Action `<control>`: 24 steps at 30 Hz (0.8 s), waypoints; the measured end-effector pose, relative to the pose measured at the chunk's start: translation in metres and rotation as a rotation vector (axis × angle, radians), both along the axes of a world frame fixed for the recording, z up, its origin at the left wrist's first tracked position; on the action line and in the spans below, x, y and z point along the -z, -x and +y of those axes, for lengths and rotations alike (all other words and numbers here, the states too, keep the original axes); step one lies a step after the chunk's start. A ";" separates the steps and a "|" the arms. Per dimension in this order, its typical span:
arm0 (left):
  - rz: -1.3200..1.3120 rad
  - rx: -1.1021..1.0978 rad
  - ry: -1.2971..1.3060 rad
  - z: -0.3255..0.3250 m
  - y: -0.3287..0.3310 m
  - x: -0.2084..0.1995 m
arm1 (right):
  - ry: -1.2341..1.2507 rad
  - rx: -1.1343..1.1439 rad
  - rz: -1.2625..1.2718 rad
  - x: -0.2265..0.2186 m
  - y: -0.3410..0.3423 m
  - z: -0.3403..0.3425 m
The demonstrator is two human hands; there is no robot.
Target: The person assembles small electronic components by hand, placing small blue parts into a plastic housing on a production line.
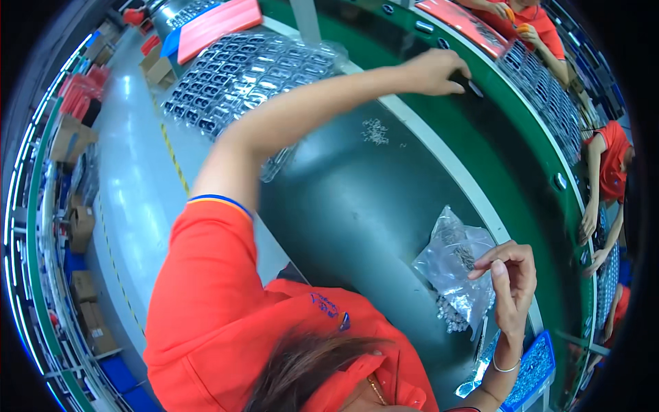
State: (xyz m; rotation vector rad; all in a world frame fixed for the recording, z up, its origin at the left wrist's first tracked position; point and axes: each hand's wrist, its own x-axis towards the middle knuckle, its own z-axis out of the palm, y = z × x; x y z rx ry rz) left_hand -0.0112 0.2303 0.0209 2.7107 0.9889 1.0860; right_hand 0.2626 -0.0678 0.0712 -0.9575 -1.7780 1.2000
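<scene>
While the small dark, pale-edged part [476, 88] lay on the green belt [449, 120], the L hand [434, 72] hung just beside it, fingers curled w/ thumb and forefinger apart, nothing visibly gripped; contact couldn't be told. Main risk, prob.: if the belt ran, the part could've slid past the fingertips, or a clumsy pinch could've knocked it askew. Its long axis ran slantwise, upper L to lower R, approx. along the belt; which end was front, couldn't tell. Nearer the body, the R hand [509, 278] was bent over a clear bag [473, 302] w/ small metal bits, thumb near forefinger; whether it pinched a bit, couldn't tell. A careless tug might've spilled the bag, its mouth perhaps being loose. Farther out on the tabletop [343, 213]: a loose pile of silvery bits [375, 132], then clear moulded trays [240, 75].
</scene>
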 end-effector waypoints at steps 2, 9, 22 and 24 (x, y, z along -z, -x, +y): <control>0.010 0.012 -0.019 -0.056 0.088 -0.029 | -0.006 -0.008 0.007 -0.004 0.012 -0.005; 0.232 -0.596 0.519 -0.218 0.368 -0.046 | 0.015 0.047 0.000 -0.003 0.040 -0.014; 0.436 -0.460 0.233 -0.281 0.395 -0.006 | 0.059 -0.079 0.026 -0.016 0.087 -0.012; 0.461 -0.441 0.249 -0.284 0.393 -0.007 | 0.061 -0.101 0.032 -0.014 0.085 -0.012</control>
